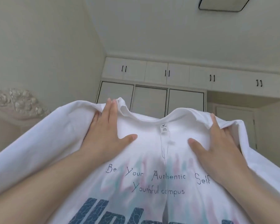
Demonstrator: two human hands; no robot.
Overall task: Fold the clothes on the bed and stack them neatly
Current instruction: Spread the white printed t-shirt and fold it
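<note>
A white T-shirt [152,159] is held up in front of me and fills the lower half of the view. It bears the print "Be Your Authentic Self" with large blue letters below, and a 2XL neck label [164,128] shows at the collar. My left hand [107,131] holds the shirt's left shoulder, thumb spread on the cloth and outer fingers tucked into a fold. At the right shoulder my right hand [217,143] grips the cloth, with several fingers hidden under the fabric. The shirt hides the bed surface and any other clothes.
An ornate pale headboard [14,102] stands at the left edge. Beyond the shirt is a white wardrobe [152,101] with upper cabinets [168,73] that have black handles. A ceiling lamp [221,4] is at the top right.
</note>
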